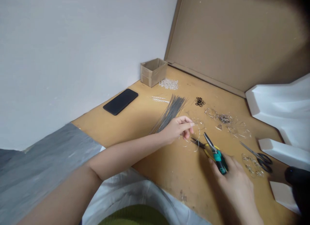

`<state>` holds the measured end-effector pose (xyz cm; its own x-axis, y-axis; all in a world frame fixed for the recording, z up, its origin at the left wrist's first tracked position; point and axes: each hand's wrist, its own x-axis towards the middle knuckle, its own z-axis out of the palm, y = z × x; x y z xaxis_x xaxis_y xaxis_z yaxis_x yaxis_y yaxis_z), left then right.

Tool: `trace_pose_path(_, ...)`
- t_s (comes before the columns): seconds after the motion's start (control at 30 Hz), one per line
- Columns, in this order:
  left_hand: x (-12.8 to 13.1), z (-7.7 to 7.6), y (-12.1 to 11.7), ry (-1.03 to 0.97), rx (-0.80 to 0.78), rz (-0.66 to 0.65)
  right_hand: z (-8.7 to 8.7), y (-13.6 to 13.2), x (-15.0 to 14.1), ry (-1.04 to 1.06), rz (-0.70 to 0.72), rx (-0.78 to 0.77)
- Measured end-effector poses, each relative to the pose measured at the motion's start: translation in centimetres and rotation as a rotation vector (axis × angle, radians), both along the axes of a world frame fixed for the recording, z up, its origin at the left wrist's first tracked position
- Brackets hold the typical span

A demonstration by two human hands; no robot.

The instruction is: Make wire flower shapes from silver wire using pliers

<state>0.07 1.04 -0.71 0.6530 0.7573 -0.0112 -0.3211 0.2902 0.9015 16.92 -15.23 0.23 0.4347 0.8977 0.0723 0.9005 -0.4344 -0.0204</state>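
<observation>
My left hand [178, 130] is above the middle of the table, its thumb and fingers pinched on a thin, pale wire bent into loose loops [199, 134]. In my right hand [238, 183] is a pair of pliers [218, 158] with green and black handles, the jaws pointing up and left, apart from the wire. Another hand tool with yellow handles [207, 151] lies just behind the pliers, partly hidden by them. Under and beyond my left hand lies a bundle of straight grey wires [173, 108].
Beyond lie a small cardboard box [153, 73], a pile of small clear pieces [169, 84] and a black phone [120, 101]. Black rings [200, 101], tangled wire pieces [225, 118] and scissors [263, 161] are to the right, near white foam [276, 102]. A wall borders the left.
</observation>
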Motion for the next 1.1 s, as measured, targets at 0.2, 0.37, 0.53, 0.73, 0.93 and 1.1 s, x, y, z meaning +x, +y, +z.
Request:
trace_pose_path(0.2,0.1,0.0,-0.2,-0.006,-0.098,-0.078,-1.7,0.9,1.4,-0.096,0.003,-0.071)
trace_pose_path(0.37,0.1,0.3,-0.4,0.012,-0.152,-0.134,-2.4,0.6,1.6,-0.184,0.062,-0.047)
trace_pose_path(0.53,0.0,0.6,-0.8,0.024,-0.178,-0.145,-2.7,0.5,2.1,-0.125,0.096,-0.006)
trace_pose_path(0.73,0.0,0.8,-1.1,0.033,-0.162,-0.163,-1.6,2.0,1.7,0.638,0.187,0.268)
trace_pose_path(0.93,0.0,0.7,-1.1,0.026,-0.134,-0.200,0.5,5.5,-1.3,1.633,0.238,0.166)
trace_pose_path(1.1,0.2,0.1,-0.9,0.049,-0.076,-0.144,0.3,6.1,-1.0,1.795,0.198,0.158)
